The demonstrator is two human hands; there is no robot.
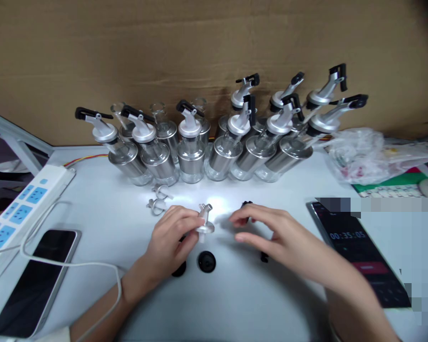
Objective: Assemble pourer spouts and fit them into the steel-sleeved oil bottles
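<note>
My left hand [174, 235] pinches a silver pourer spout [206, 221] over the middle of the table, its tube tilted up. To the right of it, my right hand [271, 230] is empty, thumb and fingers apart. Under the spout lies a round black stopper disc [207, 261], and another black disc [179, 270] is partly covered by my left hand. Beyond that hand rest two more silver spouts [158, 205]. Small black parts [264, 257] lie around my right hand, partly hidden by it.
Several glass-and-steel bottles [191, 161], most with silver pourers, stand along a cardboard wall [199, 47]. At left are a power strip [24, 213], a phone [37, 280] and a white cable [89, 264]. A timer phone [360, 256] and plastic bags [356, 152] lie right.
</note>
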